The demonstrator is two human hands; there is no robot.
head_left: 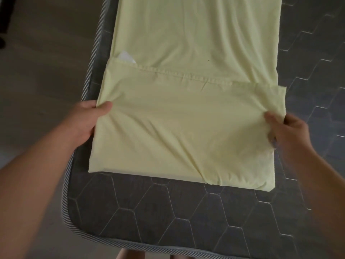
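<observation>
A pale yellow pillowcase lies lengthwise on a dark grey quilted mattress. Its near end is folded back over itself, with the hemmed edge running across the middle. A white corner of the pillow peeks out at the left by the hem. My left hand grips the left edge of the folded part, thumb on top. My right hand pinches the right edge of the fold, where the cloth bunches.
The mattress has a striped piped border curving round its near left corner. A brown floor lies to the left. My bare legs show below the near edge. A dark object stands at far left.
</observation>
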